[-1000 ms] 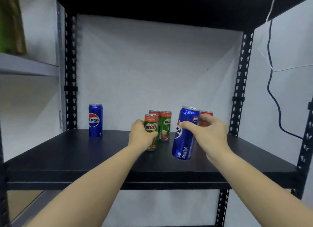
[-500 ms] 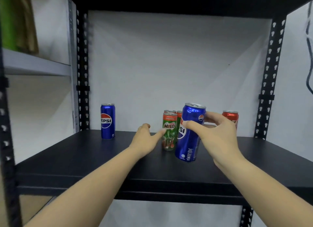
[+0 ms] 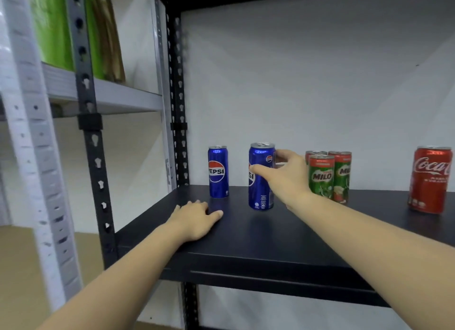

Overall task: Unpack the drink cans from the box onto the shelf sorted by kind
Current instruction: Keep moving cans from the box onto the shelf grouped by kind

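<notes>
On the black shelf (image 3: 283, 241), a Pepsi can (image 3: 218, 172) stands upright near the back-left corner; the left hand (image 3: 194, 219) rests flat, fingers relaxed; the right hand (image 3: 286, 175) grips a second Pepsi can (image 3: 261, 182); Milo cans (image 3: 328, 177), then a Coca-Cola can (image 3: 429, 179)

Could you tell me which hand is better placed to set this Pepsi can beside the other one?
The right hand: it already grips the nearer Pepsi can. The left hand rests flat on the shelf, holding nothing.
</notes>
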